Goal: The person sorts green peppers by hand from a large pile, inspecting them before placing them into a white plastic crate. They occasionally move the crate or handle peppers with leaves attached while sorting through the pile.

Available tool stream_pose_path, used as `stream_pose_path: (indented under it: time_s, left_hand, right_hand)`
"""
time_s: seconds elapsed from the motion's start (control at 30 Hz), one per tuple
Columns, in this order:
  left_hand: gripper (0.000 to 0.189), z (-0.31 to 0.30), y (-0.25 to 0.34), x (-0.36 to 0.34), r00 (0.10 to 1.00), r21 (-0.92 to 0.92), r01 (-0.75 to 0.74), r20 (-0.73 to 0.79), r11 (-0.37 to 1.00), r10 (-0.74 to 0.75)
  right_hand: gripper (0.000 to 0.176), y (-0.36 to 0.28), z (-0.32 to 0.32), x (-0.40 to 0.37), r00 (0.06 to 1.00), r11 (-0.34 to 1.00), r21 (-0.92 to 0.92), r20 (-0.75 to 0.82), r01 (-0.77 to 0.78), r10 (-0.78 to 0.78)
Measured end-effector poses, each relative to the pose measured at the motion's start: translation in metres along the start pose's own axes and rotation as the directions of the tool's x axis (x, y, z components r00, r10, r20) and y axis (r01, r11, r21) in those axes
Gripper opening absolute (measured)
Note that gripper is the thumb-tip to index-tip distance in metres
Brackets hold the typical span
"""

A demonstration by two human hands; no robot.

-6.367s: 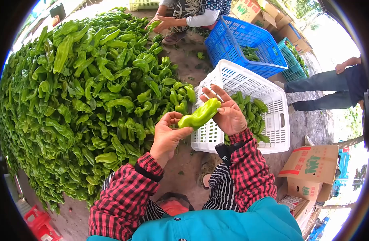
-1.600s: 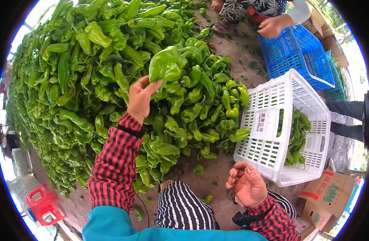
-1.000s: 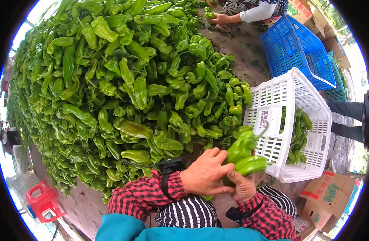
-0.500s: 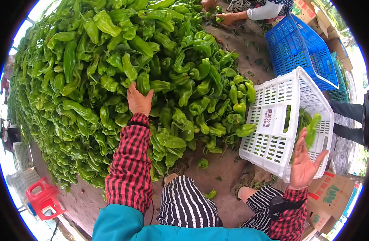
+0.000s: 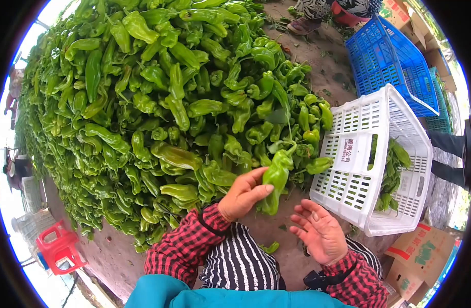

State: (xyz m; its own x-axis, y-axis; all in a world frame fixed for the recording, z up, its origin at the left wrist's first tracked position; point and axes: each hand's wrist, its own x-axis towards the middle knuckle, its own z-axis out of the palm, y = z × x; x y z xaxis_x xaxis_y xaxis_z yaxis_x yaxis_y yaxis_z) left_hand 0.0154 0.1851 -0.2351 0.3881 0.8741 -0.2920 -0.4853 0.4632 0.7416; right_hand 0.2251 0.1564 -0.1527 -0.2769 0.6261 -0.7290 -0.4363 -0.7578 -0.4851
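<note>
My left hand (image 5: 245,194) is closed on a green pepper (image 5: 277,174), which hangs upright with its stem at the top. Just right of the pepper, my right hand (image 5: 321,232) is open, palm turned up and fingers a little curled, holding nothing. Ahead and to the left rises a large heap of green peppers (image 5: 143,113). To the right, a white plastic crate (image 5: 343,177) lies tilted with its open side facing right, and several green peppers (image 5: 392,174) are inside it.
Beyond the white crate stands a blue crate (image 5: 374,56). Cardboard boxes (image 5: 420,256) sit at lower right, and a red stool (image 5: 58,247) is at far left. Another person's shoe (image 5: 303,24) shows at the top. A loose pepper (image 5: 269,248) lies on the ground near my legs.
My left hand has come from the heap toward me, now with a pepper in it. My right hand has moved left from the white crate, where a pepper was at its fingers.
</note>
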Motion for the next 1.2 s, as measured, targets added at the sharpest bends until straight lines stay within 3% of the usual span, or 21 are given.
stream_pose_path:
  time_s: [0.1,0.17,0.2,0.27,0.3,0.37,0.43,0.5,0.57,0.63,0.67,0.77,0.87,0.9,0.97,1.0,1.07,1.1,1.13,1.17,1.2]
  left_hand:
    - [0.052,0.029,-0.009,-0.001,0.942,0.108,0.074,0.318,0.991,-0.105]
    - [0.050,0.037,-0.014,0.003,0.926,0.425,-0.191,0.376,0.885,0.019]
    - [0.050,0.035,-0.012,0.005,0.921,0.414,-0.190,0.390,0.890,0.015]
    - [0.049,0.026,-0.001,0.011,0.931,0.796,-0.070,0.269,0.602,-0.247]
    - [0.050,0.029,0.002,0.011,0.978,0.454,0.101,0.116,0.885,-0.171]
    - [0.049,0.026,-0.003,0.027,0.995,0.242,0.096,-0.014,0.966,-0.095]
    - [0.047,0.031,-0.006,0.030,0.977,0.071,0.207,-0.066,0.976,-0.202]
    - [0.042,0.032,-0.009,0.032,0.909,-0.411,0.404,0.278,0.817,-0.309]
    - [0.034,0.022,-0.018,0.032,0.931,-0.385,0.353,0.233,0.853,-0.280]
    - [0.025,0.017,-0.019,0.028,0.938,-0.450,0.344,0.209,0.824,-0.277]
    - [0.021,0.020,-0.021,0.025,0.941,-0.442,0.338,0.135,0.831,-0.311]
    - [0.022,0.022,-0.028,0.021,0.952,-0.162,0.285,-0.063,0.945,-0.299]
    - [0.025,-0.015,-0.036,0.033,0.904,-0.420,0.085,-0.348,0.904,-0.246]
    - [0.029,-0.023,-0.040,0.033,0.880,-0.109,0.174,-0.429,0.979,-0.205]
    - [0.027,-0.027,-0.036,0.023,0.956,0.578,0.287,-0.117,0.764,-0.270]
    - [0.027,-0.035,-0.030,0.020,0.955,0.576,0.288,-0.120,0.765,-0.270]
    - [0.027,-0.064,-0.005,0.024,0.946,0.942,-0.042,-0.071,0.334,0.318]
    - [0.029,-0.080,0.012,0.030,0.830,0.948,0.019,-0.192,0.317,0.524]
    - [0.035,-0.104,0.027,0.038,0.664,0.991,0.072,-0.132,0.112,0.736]
    - [0.039,-0.121,0.042,0.044,0.591,0.957,0.290,-0.181,0.002,0.786]
    - [0.042,-0.136,0.052,0.054,0.521,0.906,0.417,-0.296,0.064,0.800]
  right_hand:
    - [0.049,0.002,0.009,0.006,0.993,0.991,0.129,0.101,0.045,-0.058]
    - [0.045,0.008,0.002,0.014,0.988,0.984,0.098,-0.054,0.147,-0.142]
    - [0.045,0.010,-0.003,0.014,0.986,0.983,0.097,-0.072,0.156,-0.149]
    - [0.038,0.012,-0.008,0.017,0.994,0.995,0.000,-0.039,0.101,-0.101]
    - [0.038,0.012,-0.007,0.015,0.994,0.995,0.001,-0.037,0.099,-0.099]
    - [0.035,0.010,-0.006,0.009,0.994,0.946,-0.310,0.091,0.090,-0.064]
    - [0.033,0.013,-0.007,0.008,0.992,0.937,-0.345,0.124,0.055,-0.013]
    - [0.034,0.013,-0.006,0.005,0.986,0.913,-0.405,0.166,0.049,0.021]
    - [0.036,0.012,-0.002,0.004,0.979,0.874,-0.470,0.200,0.126,-0.033]
    - [0.035,0.012,-0.006,0.003,0.967,0.952,-0.279,0.178,-0.128,0.182]
    - [0.029,0.014,-0.007,0.003,0.962,0.948,-0.287,0.191,-0.135,0.195]
    - [0.022,0.013,-0.008,0.002,0.955,0.948,-0.279,0.201,-0.156,0.216]
    - [0.019,0.026,-0.013,-0.009,0.894,0.928,-0.326,0.338,-0.183,0.295]
    - [0.020,0.029,-0.011,-0.010,0.863,0.905,-0.369,0.364,-0.213,0.352]
    - [0.019,0.026,-0.008,-0.013,0.867,0.900,-0.370,0.342,-0.229,0.361]
    - [0.019,0.022,-0.011,-0.013,0.894,0.910,-0.342,0.292,-0.234,0.339]
    - [0.021,0.015,-0.013,-0.013,0.939,0.932,-0.285,0.194,-0.224,0.285]
    - [0.021,0.015,-0.015,-0.013,0.939,0.933,-0.283,0.195,-0.222,0.283]
    - [0.022,0.015,-0.018,-0.012,0.953,0.951,-0.243,0.185,-0.191,0.239]
    - [0.023,0.016,-0.019,-0.011,0.965,0.966,-0.204,0.174,-0.159,0.196]
    - [0.022,0.017,-0.017,-0.011,0.969,0.966,-0.205,0.159,-0.155,0.190]
